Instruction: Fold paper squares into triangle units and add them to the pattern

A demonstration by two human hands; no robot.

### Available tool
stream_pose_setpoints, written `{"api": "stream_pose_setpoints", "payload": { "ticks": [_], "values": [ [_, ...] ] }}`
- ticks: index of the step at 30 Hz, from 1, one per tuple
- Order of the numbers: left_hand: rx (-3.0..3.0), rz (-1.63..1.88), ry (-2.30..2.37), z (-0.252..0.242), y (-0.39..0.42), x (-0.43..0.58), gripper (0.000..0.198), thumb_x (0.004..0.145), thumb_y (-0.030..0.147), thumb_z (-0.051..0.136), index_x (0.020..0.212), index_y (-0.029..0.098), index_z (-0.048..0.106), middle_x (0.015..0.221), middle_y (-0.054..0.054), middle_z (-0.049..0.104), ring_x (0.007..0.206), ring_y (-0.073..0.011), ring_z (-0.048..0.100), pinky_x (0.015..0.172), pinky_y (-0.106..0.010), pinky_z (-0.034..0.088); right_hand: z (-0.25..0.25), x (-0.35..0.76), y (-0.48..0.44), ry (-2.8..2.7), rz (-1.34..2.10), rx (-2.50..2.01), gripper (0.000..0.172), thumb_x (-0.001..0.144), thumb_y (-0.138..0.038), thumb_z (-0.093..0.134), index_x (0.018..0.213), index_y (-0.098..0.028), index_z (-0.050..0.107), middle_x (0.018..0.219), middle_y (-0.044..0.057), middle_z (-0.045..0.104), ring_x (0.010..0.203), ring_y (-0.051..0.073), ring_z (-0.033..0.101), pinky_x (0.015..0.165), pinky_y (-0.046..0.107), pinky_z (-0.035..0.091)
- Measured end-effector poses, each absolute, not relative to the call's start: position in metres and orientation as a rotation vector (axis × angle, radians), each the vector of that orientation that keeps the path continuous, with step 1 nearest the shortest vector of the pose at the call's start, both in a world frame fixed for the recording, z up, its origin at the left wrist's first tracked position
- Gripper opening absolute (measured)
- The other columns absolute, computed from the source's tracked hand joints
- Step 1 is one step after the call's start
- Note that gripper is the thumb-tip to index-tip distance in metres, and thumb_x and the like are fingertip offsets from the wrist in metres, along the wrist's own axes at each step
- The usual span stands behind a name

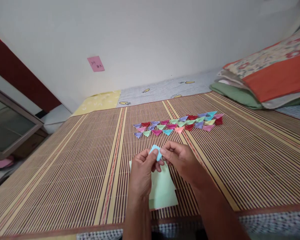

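Between my two hands is a small folded piece of light blue paper, held up above the mat. My left hand pinches it with the thumb on its face. My right hand grips its right edge between thumb and fingertips. Beneath my hands lie pale green paper sheets, partly covered by my left hand and forearm. Beyond my hands, several folded paper triangles in red, pink, purple, green, yellow and blue lie in rows.
A striped bamboo mat covers the bed. Folded bedding with an orange and floral cover is stacked at the right rear. A pink note is stuck to the white wall. At the left stands a framed glass panel.
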State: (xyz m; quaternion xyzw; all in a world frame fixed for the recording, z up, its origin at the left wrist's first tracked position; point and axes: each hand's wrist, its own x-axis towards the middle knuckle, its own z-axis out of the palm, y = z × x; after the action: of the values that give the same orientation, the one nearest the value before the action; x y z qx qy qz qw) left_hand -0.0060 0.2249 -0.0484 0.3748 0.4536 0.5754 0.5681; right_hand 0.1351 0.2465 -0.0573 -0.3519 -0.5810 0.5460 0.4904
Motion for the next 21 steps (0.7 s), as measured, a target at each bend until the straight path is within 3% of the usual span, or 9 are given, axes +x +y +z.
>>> {"api": "stream_pose_setpoints", "payload": {
  "ticks": [8, 11, 17, 21],
  "values": [
    [0.8, 1.413, 0.984, -0.047, 0.226, -0.015, 0.032, 0.064, 0.036, 0.092, 0.063, 0.014, 0.069, 0.058, 0.003, 0.057, 0.054, -0.0067, 0.044, 0.051, -0.018, 0.035, -0.055, 0.137, 0.243, -1.528, 1.27, -0.888, 0.028, 0.098, -0.035, 0.058, 0.075, -0.02, 0.06, 0.066, -0.003, 0.054, 0.061, 0.012, 0.046, 0.056, 0.026, 0.037],
    [0.663, 1.442, 0.91, -0.047, 0.228, -0.018, 0.032, 0.06, 0.033, 0.094, 0.06, 0.013, 0.069, 0.057, 0.003, 0.056, 0.052, -0.0054, 0.043, 0.048, -0.016, 0.035, -0.052, 0.137, 0.241, -1.536, 1.296, -0.815, 0.015, 0.095, -0.031, 0.063, 0.087, -0.02, 0.064, 0.075, -0.002, 0.059, 0.069, 0.013, 0.053, 0.062, 0.026, 0.042],
    [0.418, 1.464, 0.88, -0.046, 0.227, -0.014, 0.032, 0.049, 0.025, 0.098, 0.066, 0.013, 0.074, 0.067, 0.0, 0.067, 0.065, -0.009, 0.06, 0.06, -0.018, 0.049, -0.051, 0.132, 0.24, -1.553, 1.231, -0.8, 0.004, 0.087, -0.021, 0.067, 0.091, -0.02, 0.065, 0.081, -0.001, 0.063, 0.075, 0.014, 0.058, 0.07, 0.028, 0.048],
    [0.519, 1.444, 0.864, -0.045, 0.226, -0.011, 0.028, 0.057, 0.028, 0.095, 0.064, 0.013, 0.072, 0.064, 0.0, 0.064, 0.061, -0.0076, 0.054, 0.057, -0.017, 0.044, -0.045, 0.129, 0.238, -1.506, 1.241, -0.833, 0.002, 0.086, -0.018, 0.064, 0.088, -0.02, 0.064, 0.076, -0.002, 0.063, 0.07, 0.014, 0.059, 0.066, 0.027, 0.047]
  ]
}}
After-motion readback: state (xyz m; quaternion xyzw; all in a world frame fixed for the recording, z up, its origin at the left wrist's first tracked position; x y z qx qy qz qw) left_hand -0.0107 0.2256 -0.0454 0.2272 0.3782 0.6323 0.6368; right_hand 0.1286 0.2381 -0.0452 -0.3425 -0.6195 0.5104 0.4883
